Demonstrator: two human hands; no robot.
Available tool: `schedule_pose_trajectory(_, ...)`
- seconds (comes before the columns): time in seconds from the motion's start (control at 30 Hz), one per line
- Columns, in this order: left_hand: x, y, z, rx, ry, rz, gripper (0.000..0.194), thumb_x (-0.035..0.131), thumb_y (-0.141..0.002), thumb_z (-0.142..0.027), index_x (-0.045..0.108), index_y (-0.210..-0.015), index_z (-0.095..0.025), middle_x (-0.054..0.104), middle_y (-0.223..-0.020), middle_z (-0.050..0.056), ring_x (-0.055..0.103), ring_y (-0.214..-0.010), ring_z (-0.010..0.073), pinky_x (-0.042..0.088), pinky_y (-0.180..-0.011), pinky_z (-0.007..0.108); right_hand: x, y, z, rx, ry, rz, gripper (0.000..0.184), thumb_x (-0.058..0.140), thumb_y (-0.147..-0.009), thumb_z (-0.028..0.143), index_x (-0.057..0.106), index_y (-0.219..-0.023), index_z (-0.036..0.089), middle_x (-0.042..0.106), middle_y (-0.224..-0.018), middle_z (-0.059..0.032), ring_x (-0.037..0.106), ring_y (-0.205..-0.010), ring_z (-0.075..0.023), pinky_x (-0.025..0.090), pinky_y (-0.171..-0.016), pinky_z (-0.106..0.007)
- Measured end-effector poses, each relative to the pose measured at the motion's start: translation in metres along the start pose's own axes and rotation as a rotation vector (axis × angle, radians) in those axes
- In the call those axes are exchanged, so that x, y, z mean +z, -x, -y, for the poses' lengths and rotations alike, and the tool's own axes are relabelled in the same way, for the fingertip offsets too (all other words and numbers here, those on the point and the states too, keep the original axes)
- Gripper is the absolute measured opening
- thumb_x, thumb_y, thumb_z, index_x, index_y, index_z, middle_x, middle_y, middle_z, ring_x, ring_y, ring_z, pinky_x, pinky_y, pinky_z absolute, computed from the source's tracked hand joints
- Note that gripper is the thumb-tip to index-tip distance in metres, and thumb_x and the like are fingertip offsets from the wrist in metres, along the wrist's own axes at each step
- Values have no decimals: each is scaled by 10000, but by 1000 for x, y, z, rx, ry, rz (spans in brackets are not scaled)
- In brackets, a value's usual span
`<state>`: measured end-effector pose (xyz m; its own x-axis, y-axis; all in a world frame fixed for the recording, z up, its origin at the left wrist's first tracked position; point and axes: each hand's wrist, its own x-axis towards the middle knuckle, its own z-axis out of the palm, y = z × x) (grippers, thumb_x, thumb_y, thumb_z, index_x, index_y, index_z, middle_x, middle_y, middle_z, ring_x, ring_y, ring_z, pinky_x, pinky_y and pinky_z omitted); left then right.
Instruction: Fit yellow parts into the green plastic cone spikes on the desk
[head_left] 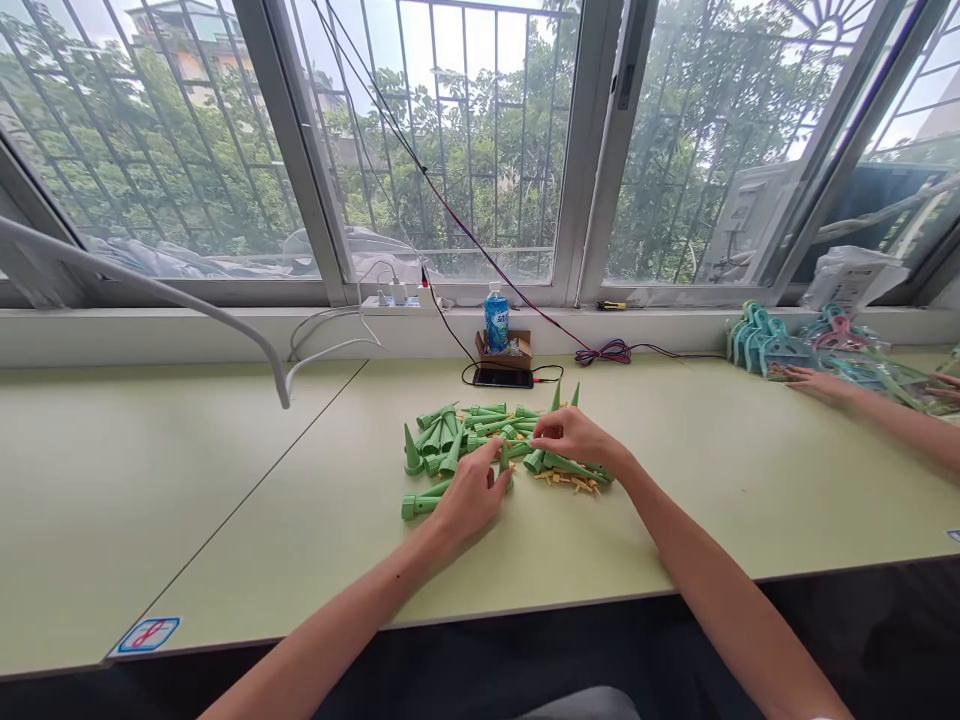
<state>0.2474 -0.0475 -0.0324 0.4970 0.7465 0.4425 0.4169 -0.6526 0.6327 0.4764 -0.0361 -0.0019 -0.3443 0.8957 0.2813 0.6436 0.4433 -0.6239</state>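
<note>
A heap of green plastic cone-shaped spikes [454, 428] lies on the pale table, some upright and others on their sides. My left hand [474, 488] is at the front of the heap, with thumb and fingers closed around a green spike [505, 460] whose point faces up. At the heap's right side is my right hand [571, 436], its fingertips pinched together close to the left hand's. Whatever is in that pinch is too small to make out. Small yellow plastic pieces [577, 483] are scattered below the right hand, beside more green spikes.
Behind the heap lie a black phone [504, 378] with a cable and a small box [517, 352] holding a blue bottle [496, 320]. Coiled wire [604, 352] lies farther right. Another person's hand [817, 383] touches teal clips [765, 340]. A white tube [187, 295] arches over the left.
</note>
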Motion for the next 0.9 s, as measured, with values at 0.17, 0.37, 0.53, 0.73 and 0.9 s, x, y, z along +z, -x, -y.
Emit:
schedule_pose_trajectory(0.17,-1,-1,-4,-33,4,-43,245,502,-928,-375,551,-1075,-186,634,-976,39,435,-464,73,384,-523,244,-17,8,-4,85,-106,210,264,669,-762,379,743,-769,125,523,-521,34,421,-490,-83,305,-473,-211)
schedule_pose_trajectory(0.37,-5,-3,-6,-51,44,-81,347,377,-983,-461,562,-1046,-173,633,-858,28,470,-519,106,373,-533,242,-17,10,4,95,53,283,171,655,-715,242,791,-767,152,545,-494,35,405,-467,-79,298,-472,-216)
schedule_pose_trajectory(0.53,-7,-3,-8,-42,41,-83,405,284,-1009,-455,559,-890,-183,575,-684,1,481,-521,125,384,-548,252,-9,9,9,54,187,292,137,690,-690,185,802,-768,197,532,-498,46,394,-480,-82,295,-484,-220)
schedule_pose_trajectory(0.73,-5,-1,-6,-37,13,-86,293,402,-975,-429,557,-1003,-182,632,-843,17,434,-476,87,374,-525,242,-4,7,8,5,247,310,148,690,-676,134,794,-757,201,581,-535,41,440,-512,-91,328,-524,-222)
schedule_pose_trajectory(0.9,-1,0,-2,-16,-17,-56,206,487,-935,-361,542,-1032,-188,636,-932,26,422,-468,71,369,-528,237,-2,6,10,23,240,347,126,675,-683,137,781,-733,184,590,-543,39,459,-513,-91,336,-517,-216)
